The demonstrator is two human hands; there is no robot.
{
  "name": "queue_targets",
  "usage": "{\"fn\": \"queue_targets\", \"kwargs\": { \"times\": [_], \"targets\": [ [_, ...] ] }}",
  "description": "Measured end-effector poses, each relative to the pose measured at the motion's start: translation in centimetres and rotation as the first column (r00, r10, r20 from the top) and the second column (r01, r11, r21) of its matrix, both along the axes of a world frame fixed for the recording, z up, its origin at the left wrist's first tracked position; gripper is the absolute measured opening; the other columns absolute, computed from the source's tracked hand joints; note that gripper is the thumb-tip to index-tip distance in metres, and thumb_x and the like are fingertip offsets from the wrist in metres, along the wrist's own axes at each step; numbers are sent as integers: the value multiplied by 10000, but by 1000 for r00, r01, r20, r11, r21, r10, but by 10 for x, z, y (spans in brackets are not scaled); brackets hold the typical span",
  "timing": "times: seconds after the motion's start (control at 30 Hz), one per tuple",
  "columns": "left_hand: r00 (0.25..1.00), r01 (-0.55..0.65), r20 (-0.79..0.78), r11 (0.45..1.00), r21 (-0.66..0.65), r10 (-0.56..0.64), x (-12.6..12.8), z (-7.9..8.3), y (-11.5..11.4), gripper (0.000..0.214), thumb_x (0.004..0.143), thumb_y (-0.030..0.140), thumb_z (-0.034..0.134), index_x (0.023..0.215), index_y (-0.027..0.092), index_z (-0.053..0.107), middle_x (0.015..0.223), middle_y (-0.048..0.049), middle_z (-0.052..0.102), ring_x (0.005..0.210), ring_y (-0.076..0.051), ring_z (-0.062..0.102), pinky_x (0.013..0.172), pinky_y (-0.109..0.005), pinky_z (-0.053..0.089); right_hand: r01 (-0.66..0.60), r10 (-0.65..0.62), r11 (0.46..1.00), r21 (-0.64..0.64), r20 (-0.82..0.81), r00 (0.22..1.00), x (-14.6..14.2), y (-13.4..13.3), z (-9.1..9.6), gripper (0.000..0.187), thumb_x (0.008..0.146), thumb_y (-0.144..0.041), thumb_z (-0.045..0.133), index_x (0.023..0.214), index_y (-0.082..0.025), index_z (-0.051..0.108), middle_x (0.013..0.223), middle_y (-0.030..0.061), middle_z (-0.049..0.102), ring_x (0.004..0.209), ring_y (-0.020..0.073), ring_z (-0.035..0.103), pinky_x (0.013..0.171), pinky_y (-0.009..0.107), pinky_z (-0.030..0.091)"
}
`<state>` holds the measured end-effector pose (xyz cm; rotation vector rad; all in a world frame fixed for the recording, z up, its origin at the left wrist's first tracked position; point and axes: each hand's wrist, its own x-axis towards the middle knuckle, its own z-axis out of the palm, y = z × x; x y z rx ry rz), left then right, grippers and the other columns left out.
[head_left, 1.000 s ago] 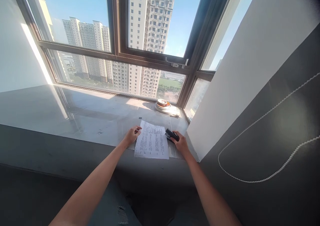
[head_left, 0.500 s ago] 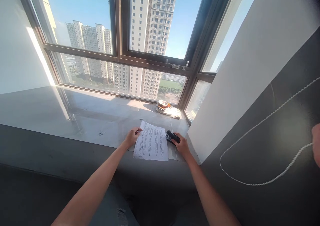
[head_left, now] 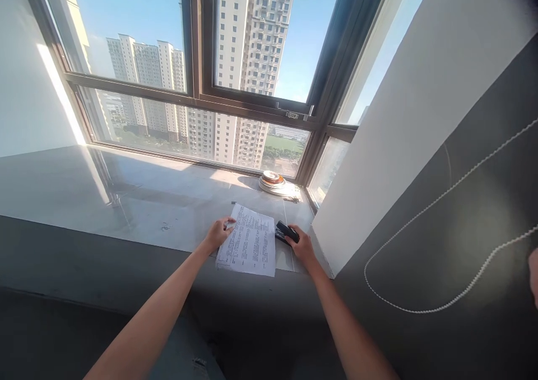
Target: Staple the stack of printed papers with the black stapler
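Printed sheets of paper (head_left: pixel 249 244) lie at the front of the window sill, their lower edge reaching past the sill's front edge. My left hand (head_left: pixel 217 233) pinches the left edge of the paper between thumb and fingers. In my right hand (head_left: pixel 302 244) is a black stapler (head_left: pixel 286 231), gripped from its right end. The stapler's other end points left and lies close beside the paper's right edge; whether it touches the paper I cannot tell.
A stack of round dishes (head_left: pixel 272 182) stands by the window in the sill's far right corner. A white beaded blind chain (head_left: pixel 414 311) hangs at the right, near part of another person's hand (head_left: pixel 533 273). A white wall column (head_left: pixel 378 144) borders the sill's right side.
The view has shifted slightly. The paper's lower edge has swung a little to the left with my left hand. The other person's hand at the right edge has moved lower, away from the chain.
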<state>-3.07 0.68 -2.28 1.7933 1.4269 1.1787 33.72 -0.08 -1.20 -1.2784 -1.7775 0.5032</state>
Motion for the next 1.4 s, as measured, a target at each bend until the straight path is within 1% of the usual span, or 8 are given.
{"fn": "queue_targets", "kwargs": {
  "times": [0.23, 0.37, 0.6, 0.77, 0.87, 1.03, 1.17, 1.4],
  "targets": [
    [996, -83, 18, 996, 14, 82, 0, 7, -4, 328, 908, 418, 619, 1151, 206, 677, 1317, -140, 640, 1060, -300, 658, 926, -433, 561, 12, -12, 1000, -5, 1, 1000, 0, -2, 1, 461, 836, -444, 641, 1240, -227, 685, 1101, 74, 763, 960, 293, 696, 910, 434, 527],
    [994, -47, 91, 998, -51, 51, 2, 14, -11, 372, 959, 430, 578, 1247, 197, 616, 1359, -155, 596, 999, -278, 681, 806, -396, 602, 18, -17, 1000, -22, 23, 1000, 2, -1, -1, 479, 849, -462, 633, 1266, -230, 676, 1121, 82, 757, 981, 299, 690, 909, 437, 522],
    [972, -11, 234, 995, -104, 35, 1, 16, -13, 465, 963, 433, 611, 1367, 216, 537, 1237, -121, 659, 849, -230, 712, 712, -369, 623, 17, -17, 1000, -19, -21, 1000, -1, -1, 1, 478, 817, -448, 656, 1234, -219, 693, 1064, 65, 759, 950, 287, 689, 894, 415, 526],
    [993, -78, 82, 995, -60, 83, 1, 11, -6, 419, 911, 364, 619, 1300, 209, 603, 1406, -131, 585, 986, -271, 695, 810, -398, 615, -36, 34, 999, -34, -50, 998, -1, -2, 2, 437, 807, -406, 665, 1202, -222, 700, 1024, 49, 758, 920, 271, 686, 881, 400, 529],
    [995, -95, -10, 995, -37, 95, 2, 8, -3, 421, 878, 315, 620, 1284, 206, 626, 1400, -124, 588, 1100, -308, 663, 901, -424, 591, -64, 61, 998, -28, -72, 996, 0, -3, 3, 407, 807, -393, 659, 1173, -222, 706, 1023, 45, 755, 921, 266, 686, 881, 395, 531],
    [999, -34, -34, 999, -32, 33, 2, 6, -2, 443, 890, 345, 616, 1316, 223, 622, 1349, -100, 625, 1074, -294, 663, 891, -404, 587, -107, 103, 994, -33, -107, 989, -2, -6, 6, 380, 819, -386, 655, 1155, -219, 714, 1025, 36, 757, 913, 253, 693, 879, 386, 544],
    [998, -61, -28, 998, -3, 61, 1, 5, -2, 433, 923, 342, 574, 1337, 215, 597, 1400, -112, 590, 978, -261, 677, 860, -404, 588, -151, 144, 988, -43, -136, 980, -3, -12, 11, 378, 828, -386, 668, 1163, -219, 723, 1101, 46, 760, 1017, 267, 699, 960, 409, 536],
    [995, -80, -58, 997, 11, 80, 2, 10, -3, 433, 936, 344, 564, 1343, 198, 595, 1447, -129, 554, 1178, -314, 628, 945, -412, 566, -190, 184, 980, -51, -103, 977, -5, -21, 21, 377, 863, -400, 664, 1188, -223, 735, 1147, 70, 767, 1063, 284, 705, 976, 454, 550]
  ]
}}
